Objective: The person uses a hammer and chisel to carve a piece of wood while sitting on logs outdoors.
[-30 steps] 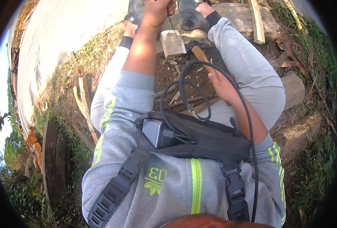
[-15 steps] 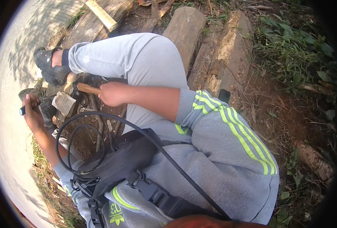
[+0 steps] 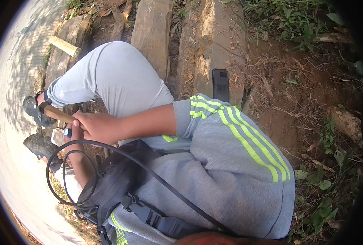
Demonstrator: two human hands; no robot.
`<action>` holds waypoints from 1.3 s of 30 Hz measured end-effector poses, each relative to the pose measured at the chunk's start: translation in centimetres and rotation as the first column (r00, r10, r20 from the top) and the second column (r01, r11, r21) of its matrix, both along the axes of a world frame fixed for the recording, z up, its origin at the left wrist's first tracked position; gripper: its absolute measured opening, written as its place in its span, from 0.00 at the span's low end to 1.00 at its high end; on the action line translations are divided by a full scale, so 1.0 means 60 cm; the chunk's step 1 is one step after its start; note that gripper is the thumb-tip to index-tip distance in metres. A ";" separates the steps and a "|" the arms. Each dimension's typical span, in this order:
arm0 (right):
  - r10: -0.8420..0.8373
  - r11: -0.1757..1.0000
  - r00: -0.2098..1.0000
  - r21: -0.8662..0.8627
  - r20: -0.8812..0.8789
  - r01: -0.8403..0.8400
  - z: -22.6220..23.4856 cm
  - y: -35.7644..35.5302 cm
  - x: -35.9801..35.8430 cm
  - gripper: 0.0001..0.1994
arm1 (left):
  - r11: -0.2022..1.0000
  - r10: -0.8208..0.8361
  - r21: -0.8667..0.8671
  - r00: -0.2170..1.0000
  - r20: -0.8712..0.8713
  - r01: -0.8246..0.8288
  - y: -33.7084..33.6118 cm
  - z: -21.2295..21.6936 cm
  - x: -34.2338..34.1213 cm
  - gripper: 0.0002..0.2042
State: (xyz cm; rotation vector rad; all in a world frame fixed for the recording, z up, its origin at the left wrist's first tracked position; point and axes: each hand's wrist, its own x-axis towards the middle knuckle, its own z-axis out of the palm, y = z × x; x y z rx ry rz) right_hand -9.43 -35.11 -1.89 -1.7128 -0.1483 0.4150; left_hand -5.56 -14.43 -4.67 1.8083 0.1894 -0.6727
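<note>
My right hand (image 3: 97,125) is closed round the lower end of a wooden-handled tool (image 3: 59,114). Its dark head points to the far left, next to my shoe (image 3: 37,110), and its exact kind is hard to make out. Right beside it, my left hand (image 3: 77,131) is closed on a dark, rod-like thing with a bluish round end (image 3: 68,132). The left fingers meet the tool's handle near the right hand. Below the two hands a pale cut block of wood (image 3: 58,136) shows in part, the rest hidden by my left hand and forearm.
A split pale stick (image 3: 65,46) lies across a log (image 3: 76,30). Thick logs (image 3: 153,34) run beyond my bent knee. A black phone-like device (image 3: 220,85) lies by my right elbow. A black bag (image 3: 120,167) with a looping cable (image 3: 149,173) sits at my lap.
My left hand has come in from the far left to meet the right hand. The tool has moved left and down. My view has shifted right, showing more of the black device.
</note>
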 end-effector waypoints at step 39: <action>-0.578 0.617 0.761 -0.768 -0.293 0.173 -0.099 -0.771 -0.325 0.17 | 0.952 0.296 -0.022 0.894 0.337 -0.307 0.062 0.019 -0.031 0.17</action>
